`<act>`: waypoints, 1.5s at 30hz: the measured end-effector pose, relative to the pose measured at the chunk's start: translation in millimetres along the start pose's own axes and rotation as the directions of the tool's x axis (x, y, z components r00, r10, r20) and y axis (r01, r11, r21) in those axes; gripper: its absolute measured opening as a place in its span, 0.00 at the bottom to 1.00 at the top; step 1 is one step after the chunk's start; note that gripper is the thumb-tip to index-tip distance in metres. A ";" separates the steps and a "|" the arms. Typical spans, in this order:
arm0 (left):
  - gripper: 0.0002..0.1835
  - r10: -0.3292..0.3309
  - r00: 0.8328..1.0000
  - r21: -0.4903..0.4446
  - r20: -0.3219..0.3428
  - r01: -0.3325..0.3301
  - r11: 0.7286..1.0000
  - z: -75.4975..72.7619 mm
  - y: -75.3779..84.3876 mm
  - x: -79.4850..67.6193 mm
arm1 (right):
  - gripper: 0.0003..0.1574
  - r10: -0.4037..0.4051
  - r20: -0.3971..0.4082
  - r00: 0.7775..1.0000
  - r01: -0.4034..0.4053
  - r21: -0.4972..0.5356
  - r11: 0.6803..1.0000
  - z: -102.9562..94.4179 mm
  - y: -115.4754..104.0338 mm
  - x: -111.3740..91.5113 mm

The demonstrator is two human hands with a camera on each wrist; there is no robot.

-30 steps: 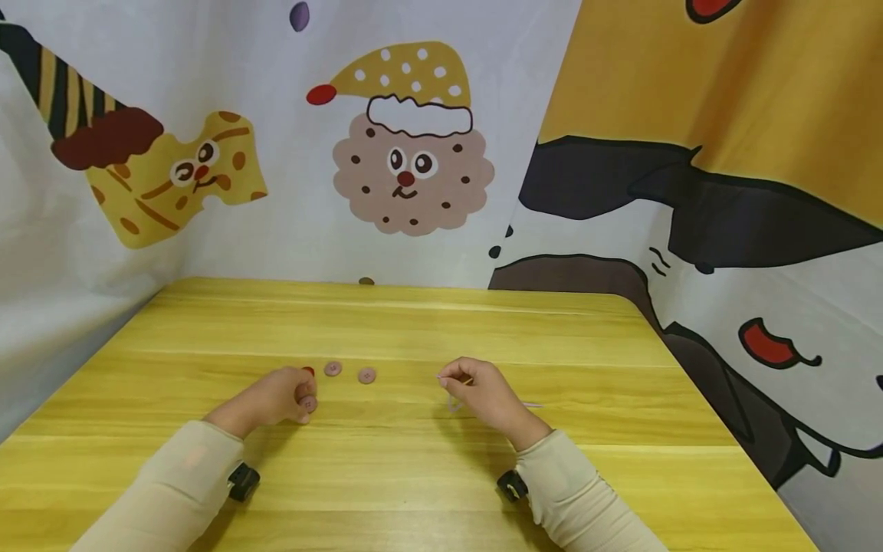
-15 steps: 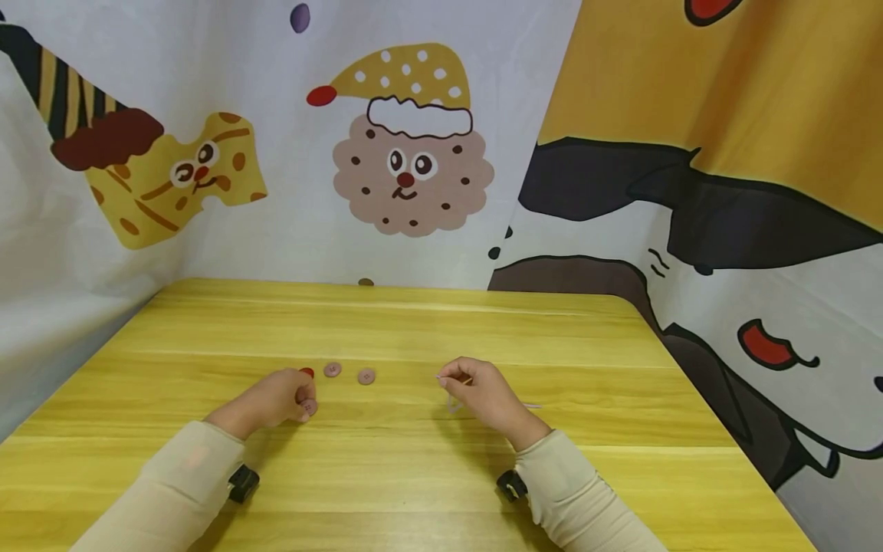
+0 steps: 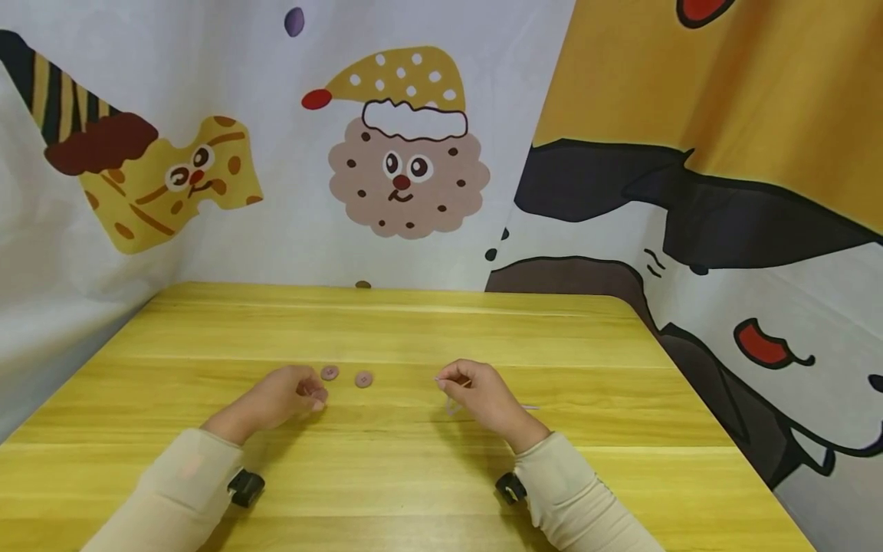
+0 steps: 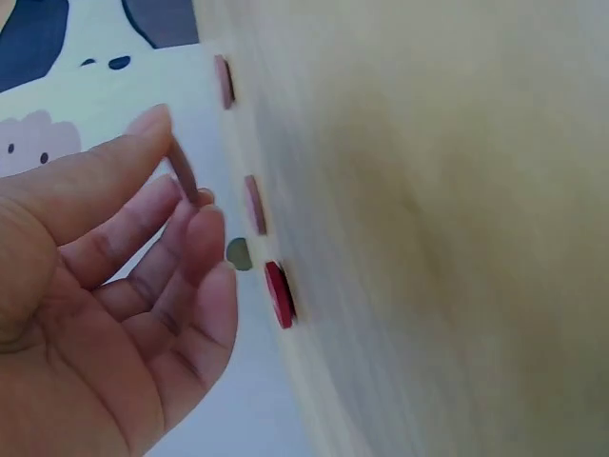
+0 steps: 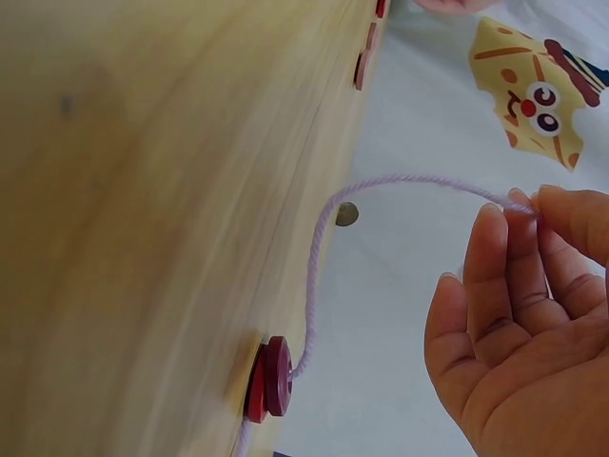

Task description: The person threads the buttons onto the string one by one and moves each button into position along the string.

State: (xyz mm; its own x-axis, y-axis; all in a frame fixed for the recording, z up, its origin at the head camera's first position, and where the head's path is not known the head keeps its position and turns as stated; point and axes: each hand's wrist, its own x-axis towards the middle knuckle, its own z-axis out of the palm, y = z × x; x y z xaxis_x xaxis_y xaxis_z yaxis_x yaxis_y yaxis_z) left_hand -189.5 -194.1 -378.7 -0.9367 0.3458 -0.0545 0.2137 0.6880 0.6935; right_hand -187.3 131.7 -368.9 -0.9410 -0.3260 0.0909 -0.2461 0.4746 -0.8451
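Note:
In the head view my left hand (image 3: pixel 279 397) is at the table's left-centre. Its thumb and fingertips pinch a pinkish-brown button (image 4: pixel 184 171), seen edge-on in the left wrist view and clear of the tabletop. Close by lie two similar buttons, one nearer (image 3: pixel 329 372) and one farther right (image 3: pixel 363 379). A red button (image 4: pixel 279 295) shows in the left wrist view but is covered by the hand from above. My right hand (image 3: pixel 486 395) pinches the end of a lilac cord (image 5: pixel 390 179). The cord passes through a dark red button (image 5: pixel 279 376), with a bright red button (image 5: pixel 255 384) against it.
A wood-grain table (image 3: pixel 386 468) bears everything. Behind it hangs a cartoon-printed cloth (image 3: pixel 234 245), reaching round the left and right sides. Each wrist carries a small black camera, one on the left sleeve (image 3: pixel 246 487) and one on the right (image 3: pixel 510 487).
My left hand has raised the pinched button off the table and shifted slightly right, now covering the red button. My right hand keeps its hold on the cord without visible movement.

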 end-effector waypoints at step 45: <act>0.12 0.024 0.967 -0.316 -0.253 -0.106 0.943 42.1 57.6 24.9 | 0.08 0.009 -0.034 0.999 -0.009 -0.024 1.000 3.9 -6.2 1.5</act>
State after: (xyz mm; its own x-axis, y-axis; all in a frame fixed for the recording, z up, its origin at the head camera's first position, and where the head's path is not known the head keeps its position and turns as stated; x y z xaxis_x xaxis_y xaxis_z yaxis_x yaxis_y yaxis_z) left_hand -188.8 -118.9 -370.4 -0.9711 0.1890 0.1457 0.2129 0.4105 0.8867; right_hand -186.3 125.1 -365.6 -0.9504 -0.2938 0.1017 -0.2428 0.4972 -0.8329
